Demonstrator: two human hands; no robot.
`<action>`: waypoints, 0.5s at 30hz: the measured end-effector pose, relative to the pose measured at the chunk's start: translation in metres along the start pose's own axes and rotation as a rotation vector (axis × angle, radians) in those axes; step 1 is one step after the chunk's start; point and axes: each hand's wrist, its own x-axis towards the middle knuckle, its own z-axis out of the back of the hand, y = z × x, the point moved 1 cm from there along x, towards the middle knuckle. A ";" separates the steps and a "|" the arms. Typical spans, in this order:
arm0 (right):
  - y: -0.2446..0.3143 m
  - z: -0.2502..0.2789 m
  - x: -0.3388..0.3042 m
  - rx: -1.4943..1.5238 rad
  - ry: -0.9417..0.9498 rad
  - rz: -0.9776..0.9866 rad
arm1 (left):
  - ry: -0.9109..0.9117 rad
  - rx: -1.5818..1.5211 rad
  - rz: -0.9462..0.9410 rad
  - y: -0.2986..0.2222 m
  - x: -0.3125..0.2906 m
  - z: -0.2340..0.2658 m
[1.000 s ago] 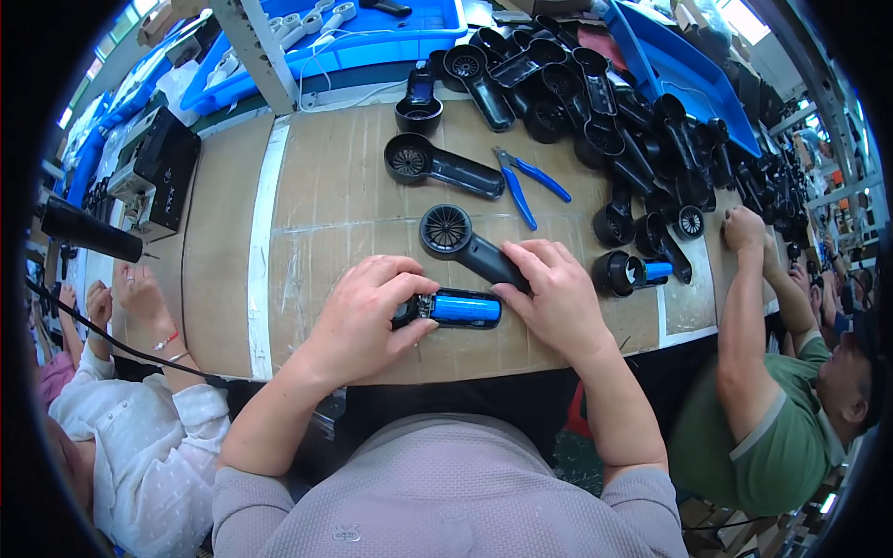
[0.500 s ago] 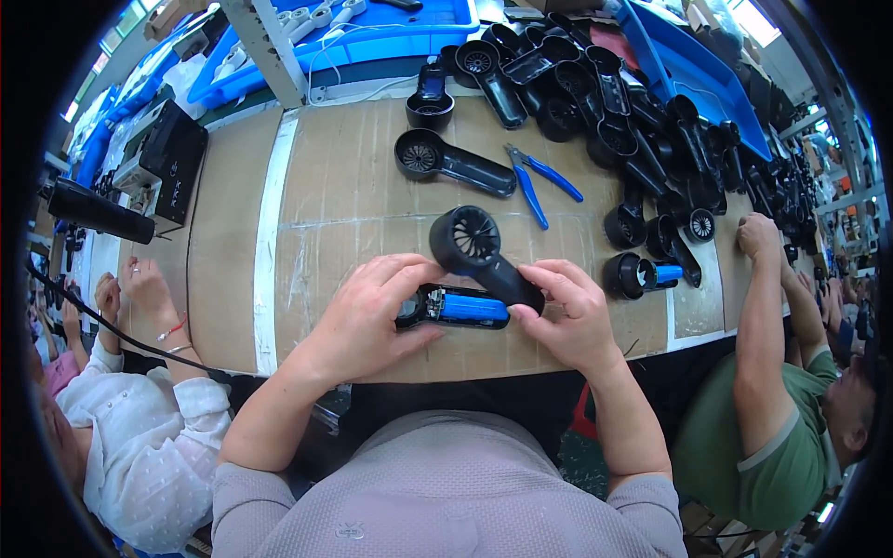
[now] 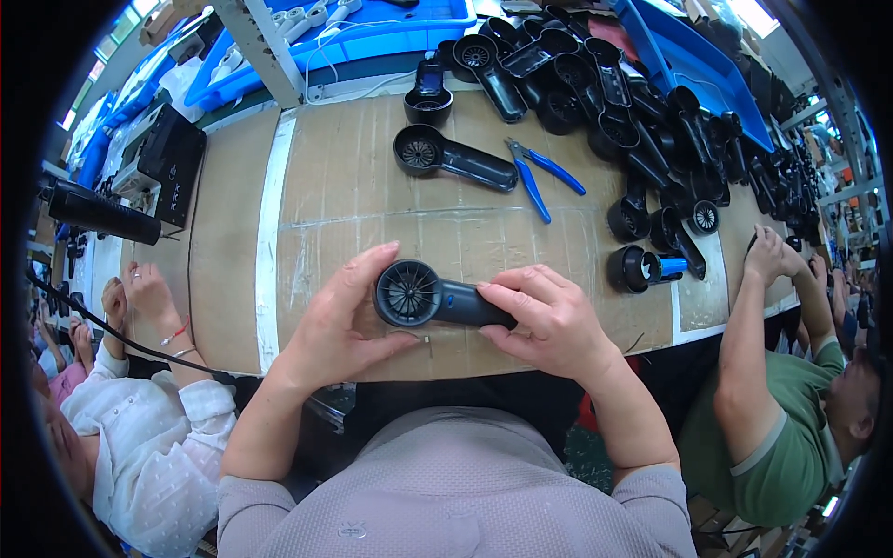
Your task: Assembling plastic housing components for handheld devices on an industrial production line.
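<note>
A black handheld fan [image 3: 409, 293] lies level between my hands, its round grille face up and its handle pointing right. My left hand [image 3: 337, 321] curves around the fan's head, fingers above it and thumb below. The fingers and thumb of my right hand [image 3: 553, 321] grip the handle near its end. The handle's blue battery is out of sight under the black cover. Beyond my hands lie an empty-looking black fan shell [image 3: 456, 163] and blue-handled cutting pliers [image 3: 539, 177], jaws pointing away from me.
Black fan shells [image 3: 558, 84] are heaped at the far right beside a blue tray [image 3: 698, 79]. A fan part with a blue battery [image 3: 642, 270] sits right of my hands. A black box [image 3: 172, 167] stands left. People work on both sides, including one in green [image 3: 772, 418].
The grille cover in my right hand has swung left and down over the battery half that my left hand held. The blue battery inside is now covered. The right-hand neighbour's hands have come nearer.
</note>
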 end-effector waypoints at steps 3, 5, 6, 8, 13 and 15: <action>0.002 -0.002 0.002 -0.011 0.012 0.009 | 0.042 0.012 0.002 0.005 -0.002 0.003; 0.003 -0.003 0.002 -0.010 0.017 0.006 | 0.069 -0.003 0.035 0.007 -0.003 0.004; 0.003 -0.003 0.002 -0.010 0.019 0.005 | 0.083 -0.010 0.051 0.008 -0.004 0.003; 0.003 -0.003 0.002 -0.013 0.023 0.006 | 0.083 -0.015 0.060 0.010 -0.005 0.003; 0.002 -0.004 0.003 -0.014 0.037 0.004 | 0.081 -0.026 0.089 0.011 -0.006 0.002; 0.001 -0.004 0.002 -0.002 0.039 -0.012 | 0.078 -0.019 0.089 0.011 -0.006 0.002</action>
